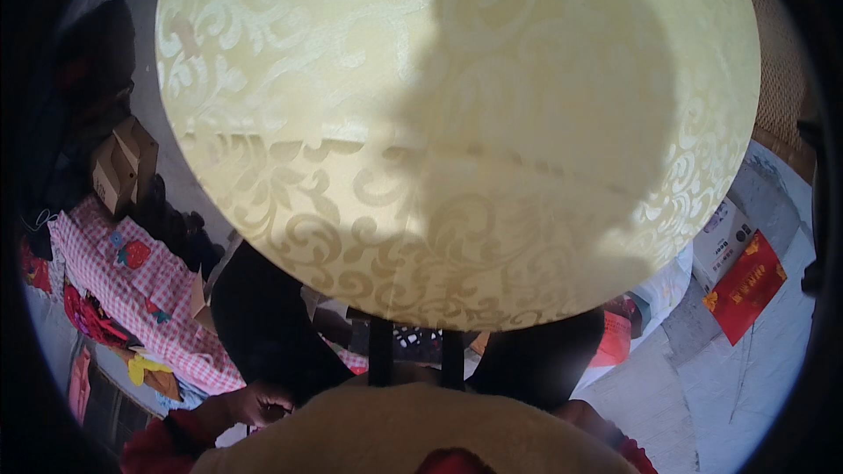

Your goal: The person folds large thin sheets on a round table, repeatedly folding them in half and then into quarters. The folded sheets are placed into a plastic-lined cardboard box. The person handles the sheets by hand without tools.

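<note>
A large round surface covered in cream damask fabric with scroll patterns (329,210) fills the upper middle of the view, partly in shadow. My left hand (263,405) is low at the left, near my dark-clothed knee, with its fingers curled; whether it holds anything cannot be told. Of my right hand (579,413), only the back and wrist show at the lower right, beside my other knee; its fingers are hidden. Both hands are apart from the round surface. A tan fuzzy garment or cover (421,431) lies across my front, between the red sleeves.
At left are a pink gingham cloth with strawberries (151,296) and an open cardboard box (122,168). At right, a red printed paper or bag (751,289) lies against a white carton (721,243) on the grey floor. A woven surface (780,72) is at the upper right.
</note>
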A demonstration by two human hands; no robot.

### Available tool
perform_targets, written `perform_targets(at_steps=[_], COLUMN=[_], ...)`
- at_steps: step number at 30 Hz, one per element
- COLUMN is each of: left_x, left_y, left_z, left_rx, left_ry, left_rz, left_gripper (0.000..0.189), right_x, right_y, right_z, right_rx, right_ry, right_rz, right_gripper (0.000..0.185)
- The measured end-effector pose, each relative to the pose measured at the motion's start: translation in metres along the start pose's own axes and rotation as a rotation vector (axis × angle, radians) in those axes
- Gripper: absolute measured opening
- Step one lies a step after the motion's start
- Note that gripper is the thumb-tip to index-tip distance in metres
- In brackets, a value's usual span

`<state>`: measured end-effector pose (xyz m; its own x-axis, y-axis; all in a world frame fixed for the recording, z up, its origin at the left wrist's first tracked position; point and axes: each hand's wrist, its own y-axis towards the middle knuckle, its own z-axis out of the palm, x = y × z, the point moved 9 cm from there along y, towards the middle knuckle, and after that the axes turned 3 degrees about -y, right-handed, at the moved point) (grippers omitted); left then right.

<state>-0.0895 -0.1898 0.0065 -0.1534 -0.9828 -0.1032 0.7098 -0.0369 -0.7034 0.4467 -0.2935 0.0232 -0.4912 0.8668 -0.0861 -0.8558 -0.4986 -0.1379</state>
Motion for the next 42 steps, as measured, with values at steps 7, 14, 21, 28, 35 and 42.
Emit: perform_targets(at_steps=[7,14,21,28,35,42], left_x=[0.003,0.013,-0.021,0.001,0.022,0.003], left_y=[-0.003,-0.051,-0.199,-0.35,-0.44,-0.468], left_z=[0.025,0.047,0.06,0.04,0.003,-0.025], left_rx=[0.065,-0.091,-0.344,-0.425,-0.48,-0.542], left_ry=[0.012,-0.039,0.152,-0.083,-0.129,-0.123], left_rz=[-0.053,-0.019,0.384,0.565,0.669,0.606], left_gripper=[0.018,0.008,0.025,0.024,0.015,0.022], right_x=[0.051,0.119,0.245,0.352,0.401,0.421], right_y=[-0.019,-0.02,0.009,0.101,0.162,0.184], right_z=[0.062,0.092,0.147,0.248,0.32,0.349], right_rx=[-0.11,-0.261,-0.476,-0.596,-0.618,-0.584], right_ry=[0.12,-0.003,-0.284,-0.486,-0.56,-0.577], right_rz=[0.11,0.239,0.32,0.329,0.328,0.248], right_gripper=[0.038,0.036,0.035,0.035,0.035,0.035])
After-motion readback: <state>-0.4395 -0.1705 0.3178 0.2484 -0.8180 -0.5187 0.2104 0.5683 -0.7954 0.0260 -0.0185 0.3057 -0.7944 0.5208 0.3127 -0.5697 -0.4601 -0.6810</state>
